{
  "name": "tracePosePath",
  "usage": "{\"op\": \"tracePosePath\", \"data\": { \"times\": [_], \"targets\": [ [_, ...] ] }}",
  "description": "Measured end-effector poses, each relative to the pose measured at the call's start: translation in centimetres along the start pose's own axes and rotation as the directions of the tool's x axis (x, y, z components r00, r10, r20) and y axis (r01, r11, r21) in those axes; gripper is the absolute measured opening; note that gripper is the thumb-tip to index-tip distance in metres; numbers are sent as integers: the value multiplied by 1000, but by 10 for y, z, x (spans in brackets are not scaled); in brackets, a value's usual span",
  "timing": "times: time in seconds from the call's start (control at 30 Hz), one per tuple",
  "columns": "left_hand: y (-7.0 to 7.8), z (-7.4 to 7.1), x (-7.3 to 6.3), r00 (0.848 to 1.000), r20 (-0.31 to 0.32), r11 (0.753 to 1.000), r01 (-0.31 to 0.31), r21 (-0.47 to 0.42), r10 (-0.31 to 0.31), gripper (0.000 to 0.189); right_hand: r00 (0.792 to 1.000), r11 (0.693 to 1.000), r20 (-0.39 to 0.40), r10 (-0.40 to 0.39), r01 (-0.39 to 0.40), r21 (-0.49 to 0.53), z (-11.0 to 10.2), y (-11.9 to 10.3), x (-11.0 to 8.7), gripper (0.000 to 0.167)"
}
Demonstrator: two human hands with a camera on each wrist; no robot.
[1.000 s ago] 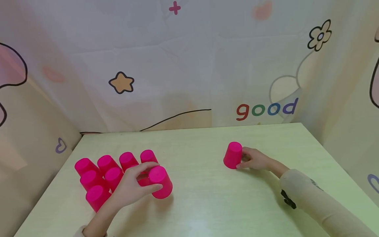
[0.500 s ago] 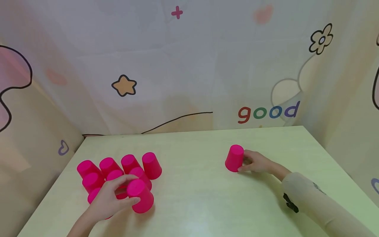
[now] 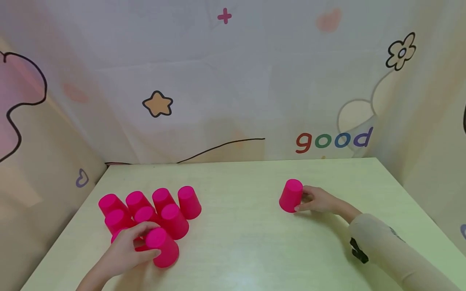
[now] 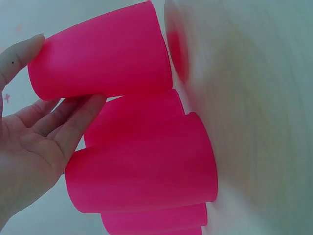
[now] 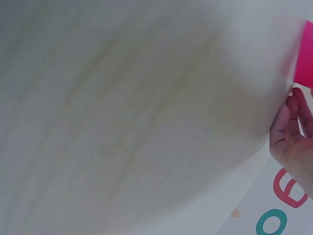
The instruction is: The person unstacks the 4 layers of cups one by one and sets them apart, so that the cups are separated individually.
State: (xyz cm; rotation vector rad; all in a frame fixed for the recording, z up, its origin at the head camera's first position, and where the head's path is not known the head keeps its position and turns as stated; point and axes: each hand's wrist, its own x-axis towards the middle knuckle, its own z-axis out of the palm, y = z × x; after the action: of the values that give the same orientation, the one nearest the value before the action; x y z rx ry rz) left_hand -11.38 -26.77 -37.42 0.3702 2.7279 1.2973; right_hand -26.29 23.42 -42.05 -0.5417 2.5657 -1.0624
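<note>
My left hand point(image 3: 123, 252) grips an upside-down pink plastic cup point(image 3: 165, 250) with thumb and fingers at the near edge of a group of like cups. In the left wrist view, the held cup point(image 4: 102, 54) has its rim close to the tabletop; whether it touches I cannot tell. Other pink cups point(image 4: 142, 166) stand right beside it. Farther off to the right, my right hand point(image 3: 320, 201) holds a lone upside-down pink cup point(image 3: 291, 197) from its right side. Only a sliver of that cup point(image 5: 304, 58) and some fingers point(image 5: 293, 110) enter the right wrist view.
Several pink cups stand upside down in rows on the left of the pale wooden table point(image 3: 233, 250), including one cup point(image 3: 189, 203) at the back right of the group. A patterned cloth point(image 3: 233, 93) hangs behind and at both sides.
My left hand has carried its cup leftward and nearer to me, down against the front of the group. The right hand and its cup stay in place while the view shifts slightly.
</note>
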Motion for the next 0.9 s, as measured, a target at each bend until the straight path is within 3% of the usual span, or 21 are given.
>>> {"op": "tracePosePath", "data": {
  "times": [0.17,0.37,0.6,0.9],
  "targets": [
    [-4,3,-1,999,-21,998,50,30,-49,53,1000,1000,-11,12,-11,27,-2,-2,0,64],
    [-5,5,-1,995,-59,995,83,61,-80,53,995,998,-97,2,4,68,-3,-10,1,70],
    [-1,4,-1,995,-77,992,78,103,-70,53,977,994,-211,-34,56,96,-1,-22,1,63],
    [-3,2,-1,998,-54,993,28,111,-22,53,965,991,-259,-33,65,119,8,-43,3,57]
  ]
}}
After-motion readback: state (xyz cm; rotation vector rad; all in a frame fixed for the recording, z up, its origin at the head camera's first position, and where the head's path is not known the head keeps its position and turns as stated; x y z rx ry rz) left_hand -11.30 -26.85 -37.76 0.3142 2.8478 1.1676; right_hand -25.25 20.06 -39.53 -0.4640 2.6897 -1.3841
